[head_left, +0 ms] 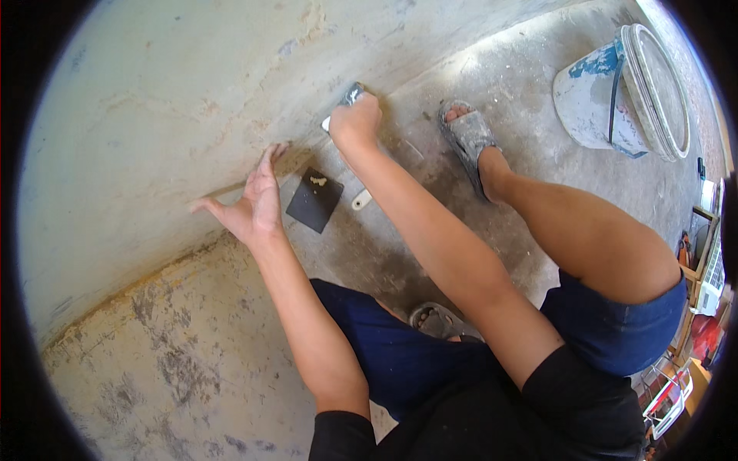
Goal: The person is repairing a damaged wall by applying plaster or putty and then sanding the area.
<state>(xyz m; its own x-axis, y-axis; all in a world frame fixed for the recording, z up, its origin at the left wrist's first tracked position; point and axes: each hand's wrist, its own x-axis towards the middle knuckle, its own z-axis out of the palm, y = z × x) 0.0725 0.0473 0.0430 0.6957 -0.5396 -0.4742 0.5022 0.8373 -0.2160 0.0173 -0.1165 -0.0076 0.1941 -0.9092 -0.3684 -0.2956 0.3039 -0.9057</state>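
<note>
Black shirt (492, 415) nearest; right hand (357, 123) gripping flat tool (353, 94), seemingly rubbing wall (177, 100); left hand (257, 207) spread, empty; next stroke needs even pressure.

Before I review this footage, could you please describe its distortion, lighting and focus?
Head view: black vignetting fills the corners, and the lidded bucket leans outward, probably from fisheye stretch; head view: pale glare brightens the concrete floor along the wall near the top; head view: the left hand looks fairly sharp.
</note>
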